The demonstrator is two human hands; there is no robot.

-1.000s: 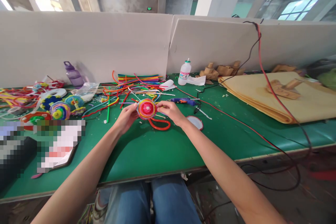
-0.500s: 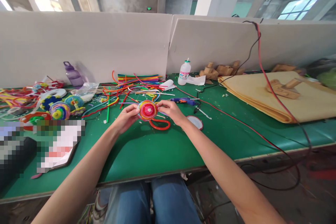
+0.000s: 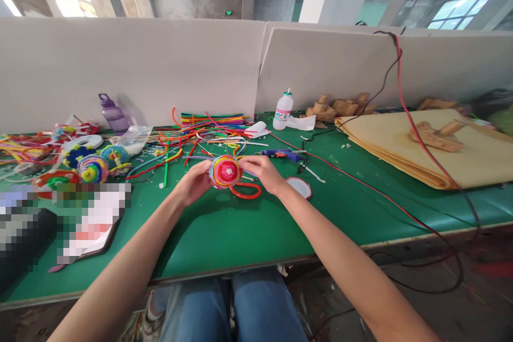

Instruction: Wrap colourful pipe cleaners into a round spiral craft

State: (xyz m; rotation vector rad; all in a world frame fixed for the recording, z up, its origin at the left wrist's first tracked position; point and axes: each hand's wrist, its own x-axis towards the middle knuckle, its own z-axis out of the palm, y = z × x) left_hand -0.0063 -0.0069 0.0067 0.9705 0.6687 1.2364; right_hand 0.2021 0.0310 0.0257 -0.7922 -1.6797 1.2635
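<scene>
Between both hands (image 3: 228,176) — pinched pipe-cleaner disc (image 3: 225,171)

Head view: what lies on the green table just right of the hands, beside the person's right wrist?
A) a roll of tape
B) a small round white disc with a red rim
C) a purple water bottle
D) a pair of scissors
B: the small round disc lies flat on the green table beside the right hand, which with the left hand holds the coiled disc.

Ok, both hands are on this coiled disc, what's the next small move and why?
Probably wrap the loose red pipe cleaner one more turn around the disc. Left hand and right hand pinch its opposite edges, and the red tail loops free underneath onto the green table.
</scene>
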